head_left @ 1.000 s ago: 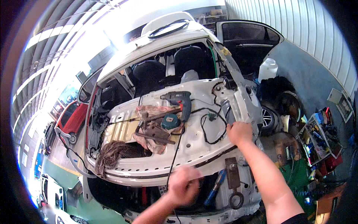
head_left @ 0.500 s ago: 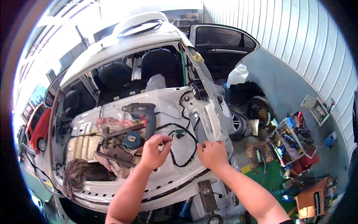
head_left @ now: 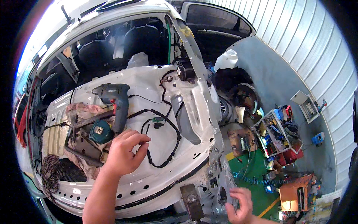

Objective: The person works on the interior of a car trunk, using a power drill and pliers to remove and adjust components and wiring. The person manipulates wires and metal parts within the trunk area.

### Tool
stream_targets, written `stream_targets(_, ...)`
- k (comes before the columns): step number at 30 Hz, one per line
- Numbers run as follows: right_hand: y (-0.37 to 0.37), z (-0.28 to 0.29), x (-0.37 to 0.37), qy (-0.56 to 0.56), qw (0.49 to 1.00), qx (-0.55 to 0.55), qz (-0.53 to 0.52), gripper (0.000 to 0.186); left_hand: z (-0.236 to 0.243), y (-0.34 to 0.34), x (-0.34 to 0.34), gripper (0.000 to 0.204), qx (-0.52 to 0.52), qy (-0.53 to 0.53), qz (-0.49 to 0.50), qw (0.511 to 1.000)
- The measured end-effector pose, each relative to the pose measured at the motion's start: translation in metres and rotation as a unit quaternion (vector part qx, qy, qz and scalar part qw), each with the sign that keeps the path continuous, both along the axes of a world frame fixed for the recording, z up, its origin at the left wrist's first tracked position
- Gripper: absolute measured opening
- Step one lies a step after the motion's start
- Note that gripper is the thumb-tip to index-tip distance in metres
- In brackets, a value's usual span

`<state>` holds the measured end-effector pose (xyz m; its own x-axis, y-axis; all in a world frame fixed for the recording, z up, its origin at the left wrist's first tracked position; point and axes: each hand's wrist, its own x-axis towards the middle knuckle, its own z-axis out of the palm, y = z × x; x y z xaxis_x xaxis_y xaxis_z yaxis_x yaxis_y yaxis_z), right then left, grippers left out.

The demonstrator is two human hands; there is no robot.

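Observation:
My left hand [head_left: 125, 151] hovers over the white car body panel [head_left: 112, 177], its fingers curled and thumb near the index finger; whatever they may pinch is too small to make out. Just beyond it lies a dark corded drill [head_left: 121, 112]. Beside the drill, a teal rounded tool [head_left: 102, 132] and dark metal bars [head_left: 93, 121] rest on a stained pink cloth [head_left: 84, 108]. A black cable [head_left: 178, 140] loops across the panel, with a small green connector [head_left: 156, 120] inside the loop. At the lower right, my right hand [head_left: 240, 205] has its fingers apart beside the car's torn corner, holding nothing visible.
A dark metal plate with a bolt [head_left: 191, 199] sits at the car's rear edge. A patterned cloth [head_left: 56, 171] lies at left. On the right floor stand a loaded tool cart [head_left: 279, 130], a wheel [head_left: 244, 99], a white jug [head_left: 226, 59] and a cardboard box [head_left: 291, 198].
My right hand has left the panel and moved down past the car's right rear corner, its fingers spreading. My left hand stays over the panel. The view has shifted right and down.

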<state>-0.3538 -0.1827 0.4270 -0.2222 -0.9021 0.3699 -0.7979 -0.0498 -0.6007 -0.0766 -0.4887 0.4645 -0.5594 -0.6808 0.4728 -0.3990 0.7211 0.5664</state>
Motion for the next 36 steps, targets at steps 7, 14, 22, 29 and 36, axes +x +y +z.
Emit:
stream_targets(7,0.171,-0.082,-0.01,0.023,0.911,0.389,-0.132,0.068,0.003,0.002,0.002,0.013,0.054,-0.034,0.001,0.998)
stream_targets(14,0.176,-0.103,-0.011,-0.152,0.862,0.457,-0.155,0.052,-0.007,-0.002,-0.005,0.014,0.096,-0.057,-0.009,0.994)
stream_targets(22,0.218,-0.144,-0.018,-0.026,0.944,0.322,-0.07,0.057,-0.01,-0.006,-0.007,0.016,0.144,-0.067,0.01,0.987)
stream_targets(29,0.209,-0.139,-0.021,-0.078,0.938,0.332,-0.066,0.06,-0.013,-0.008,-0.001,0.02,0.169,-0.072,0.018,0.983)
stream_targets(36,0.206,-0.134,-0.025,-0.125,0.883,0.441,-0.101,0.062,-0.006,-0.01,0.0,0.02,0.165,-0.089,-0.002,0.982)
